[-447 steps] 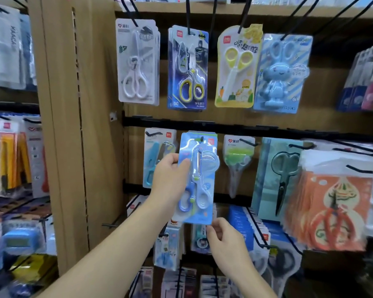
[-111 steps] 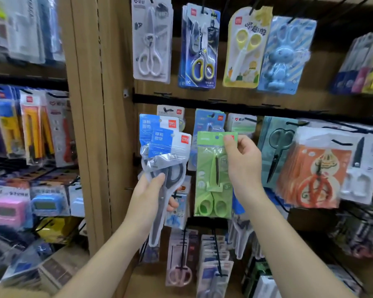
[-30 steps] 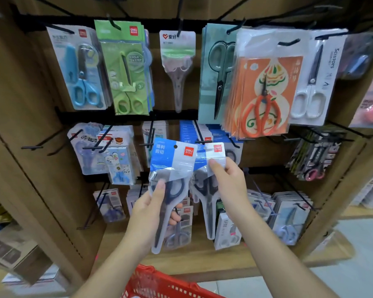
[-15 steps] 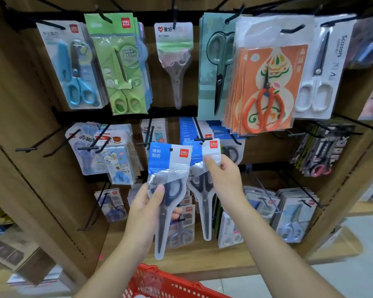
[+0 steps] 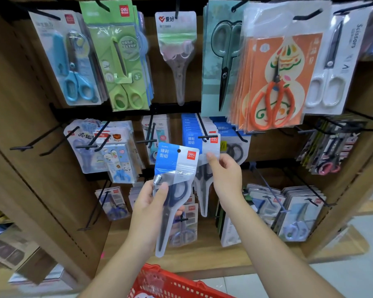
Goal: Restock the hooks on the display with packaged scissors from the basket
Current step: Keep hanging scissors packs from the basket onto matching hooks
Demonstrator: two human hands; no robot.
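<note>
- My left hand (image 5: 151, 203) grips one blue-topped scissors pouch (image 5: 177, 162) around its middle, thumb across the front and fingers curled behind. That leaves the punched hole at the top free for hanging (the pouch stands header up).
- My right hand (image 5: 226, 175) pinches the header of a second pouch (image 5: 211, 147) between thumb and fingertips, right at a black hook (image 5: 207, 137) in the middle row of the display (image 5: 41, 168), near its centre. Holding it that high lets me steer the hole onto the wire.
- The hook's tip crosses that header, but I cannot tell whether the hole is over it.
- Matching blue packs (image 5: 190, 125) hang behind on this hook, so I judge it the right one.
- The red basket (image 5: 172, 284) sits below the display's lower edge.
</note>
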